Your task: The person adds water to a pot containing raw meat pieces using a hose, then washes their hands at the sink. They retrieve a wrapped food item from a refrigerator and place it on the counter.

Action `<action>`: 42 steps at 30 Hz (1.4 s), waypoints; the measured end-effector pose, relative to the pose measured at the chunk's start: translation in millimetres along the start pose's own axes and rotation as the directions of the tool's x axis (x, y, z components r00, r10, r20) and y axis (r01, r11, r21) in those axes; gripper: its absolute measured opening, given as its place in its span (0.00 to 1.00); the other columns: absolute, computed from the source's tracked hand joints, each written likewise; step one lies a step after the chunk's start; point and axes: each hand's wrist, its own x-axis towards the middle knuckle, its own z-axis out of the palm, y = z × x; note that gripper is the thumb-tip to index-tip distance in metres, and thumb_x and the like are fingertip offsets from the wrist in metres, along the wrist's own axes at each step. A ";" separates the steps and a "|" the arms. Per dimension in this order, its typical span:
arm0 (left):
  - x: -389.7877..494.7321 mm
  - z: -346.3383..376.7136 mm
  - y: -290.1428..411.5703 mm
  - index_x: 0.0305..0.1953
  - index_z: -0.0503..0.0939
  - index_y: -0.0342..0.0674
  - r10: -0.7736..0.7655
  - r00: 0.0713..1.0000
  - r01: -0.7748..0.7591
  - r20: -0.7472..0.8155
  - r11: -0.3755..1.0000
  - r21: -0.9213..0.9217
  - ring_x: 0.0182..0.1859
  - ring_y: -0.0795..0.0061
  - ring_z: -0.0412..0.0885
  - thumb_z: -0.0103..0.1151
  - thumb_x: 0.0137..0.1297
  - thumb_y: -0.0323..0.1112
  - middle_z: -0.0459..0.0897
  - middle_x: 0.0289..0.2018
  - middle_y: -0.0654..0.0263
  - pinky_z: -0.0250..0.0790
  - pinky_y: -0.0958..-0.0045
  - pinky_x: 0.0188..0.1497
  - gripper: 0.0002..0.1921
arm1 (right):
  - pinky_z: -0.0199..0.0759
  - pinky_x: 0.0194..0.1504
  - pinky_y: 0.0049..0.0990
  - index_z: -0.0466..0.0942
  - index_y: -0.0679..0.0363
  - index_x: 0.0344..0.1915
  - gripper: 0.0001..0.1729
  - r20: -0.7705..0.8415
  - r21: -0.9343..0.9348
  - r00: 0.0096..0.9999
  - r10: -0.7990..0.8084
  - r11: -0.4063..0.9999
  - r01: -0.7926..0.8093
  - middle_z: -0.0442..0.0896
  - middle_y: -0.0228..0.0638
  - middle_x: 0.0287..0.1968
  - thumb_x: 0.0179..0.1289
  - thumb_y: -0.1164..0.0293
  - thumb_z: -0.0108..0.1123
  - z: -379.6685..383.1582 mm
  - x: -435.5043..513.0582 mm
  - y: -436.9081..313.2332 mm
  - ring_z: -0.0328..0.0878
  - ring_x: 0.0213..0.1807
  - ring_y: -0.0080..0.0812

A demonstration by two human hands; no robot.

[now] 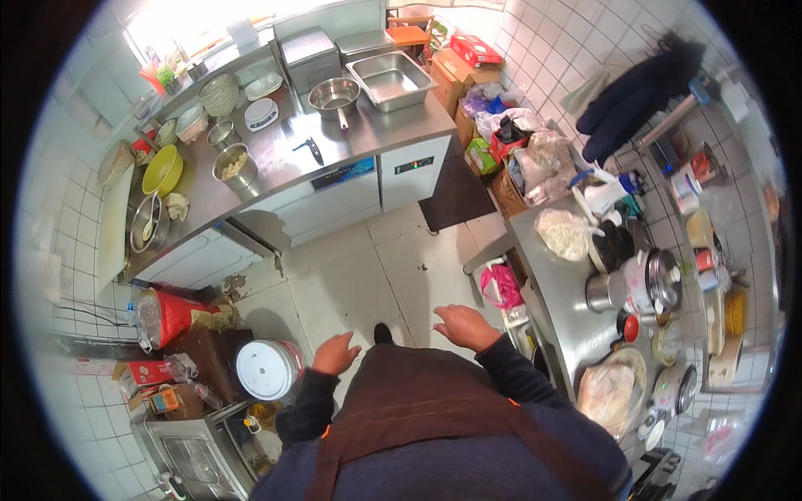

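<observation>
My left hand (336,354) hangs over the tiled floor, fingers apart, holding nothing, to the right of a white lidded bucket (269,369). My right hand (464,326) is over the floor too, empty with fingers spread, left of the right-hand steel counter (551,282). Ahead, on the far steel counter (276,169), stand a steel pot with pale chunks of food (235,166), a knife with a black handle (311,150), a steel pan (334,98), a deep steel tray (393,81), a white kitchen scale (261,114) and a yellow-green bowl (163,170).
Cardboard boxes (448,78) and plastic bags (545,163) are piled by the right wall. A dark mat (457,194) lies on the floor near them. The right counter bears a rice cooker (651,282) and bagged food (564,235). A red sack (172,316) stands at the left.
</observation>
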 end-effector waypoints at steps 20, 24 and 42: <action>397.4 -228.9 167.7 0.63 0.77 0.38 0.135 0.986 -0.158 -0.103 0.952 -0.262 0.58 0.51 0.81 0.59 0.72 0.41 0.82 0.56 0.50 0.73 0.59 0.60 0.23 | 0.76 0.46 0.48 0.79 0.61 0.45 0.17 0.035 -0.020 0.999 -0.023 1.000 0.024 0.85 0.51 0.40 0.65 0.60 0.65 -226.1 295.8 245.1 0.82 0.45 0.55; 471.4 -266.3 179.4 0.62 0.77 0.38 0.179 0.963 -0.245 -0.201 0.888 -0.388 0.58 0.51 0.81 0.59 0.73 0.40 0.83 0.55 0.50 0.73 0.58 0.60 0.21 | 0.76 0.48 0.49 0.78 0.63 0.49 0.19 -0.083 0.062 0.991 -0.107 0.992 0.113 0.84 0.51 0.43 0.66 0.62 0.65 -268.1 367.1 281.9 0.81 0.47 0.56; 665.3 -314.6 257.5 0.61 0.76 0.37 -0.387 0.732 -0.122 -0.561 0.736 -0.666 0.53 0.53 0.81 0.52 0.76 0.40 0.83 0.52 0.53 0.72 0.58 0.56 0.19 | 0.74 0.51 0.48 0.81 0.58 0.52 0.18 0.580 -0.130 0.568 -0.584 0.622 0.772 0.84 0.53 0.46 0.71 0.59 0.55 -465.0 805.8 583.1 0.81 0.47 0.57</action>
